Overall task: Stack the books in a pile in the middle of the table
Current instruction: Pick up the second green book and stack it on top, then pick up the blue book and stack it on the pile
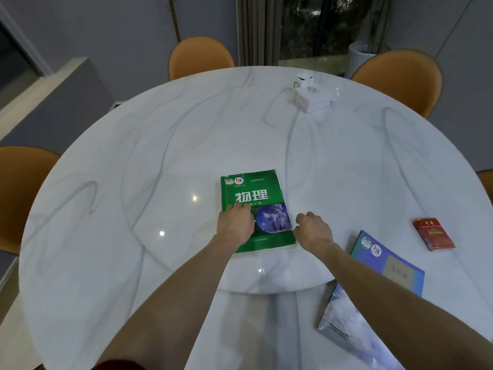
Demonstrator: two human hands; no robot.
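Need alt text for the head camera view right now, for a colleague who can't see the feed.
A person's left hand lies flat on a green book near the middle of a round white marble table, while the right hand hovers loosely curled beside it. A blue book lies to the right under the right forearm, with a red pack beyond it and white boxes at the far side.

A green paperback textbook (256,206) with large white characters and a blue-white photo on its cover lies flat and closed, face up, near the middle of the round white marble-patterned table (133,161). A blue-covered softcover book (389,260) lies flat near the table's near right edge, well apart from the green one. Just beside it, nearer that edge, lies a glossy book with a snowy grey-white cover (346,319); whether they overlap is hidden.
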